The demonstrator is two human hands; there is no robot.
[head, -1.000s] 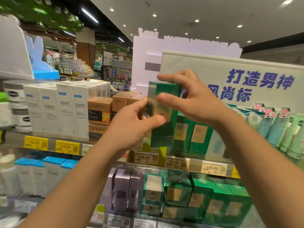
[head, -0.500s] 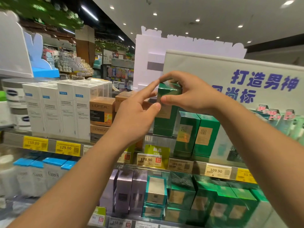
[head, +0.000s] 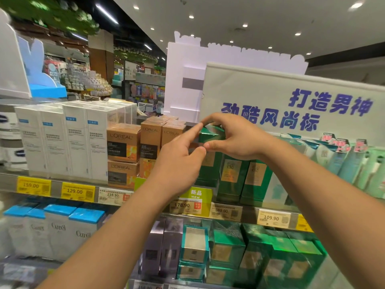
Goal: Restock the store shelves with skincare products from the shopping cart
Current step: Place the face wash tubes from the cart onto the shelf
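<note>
Right hand (head: 237, 138) grasps green box (head: 210, 134) by top, seating it left of matching boxes (head: 243, 178); left hand (head: 179, 163), fingers extended, nudges its side to align row.

One view only, from my head. It faces forward and slightly up at the upper shelf (head: 62, 191), close in, within my arms' reach. My forearms enter from the bottom edge and converge near frame centre, where my left hand (head: 177, 163) and right hand (head: 235, 138) meet. Wide lens: the price rail bows and the edges stretch. The white sign (head: 291, 97) fills the upper right; the ceiling lights and a far aisle show top left. The lower shelf sits along the bottom.
</note>
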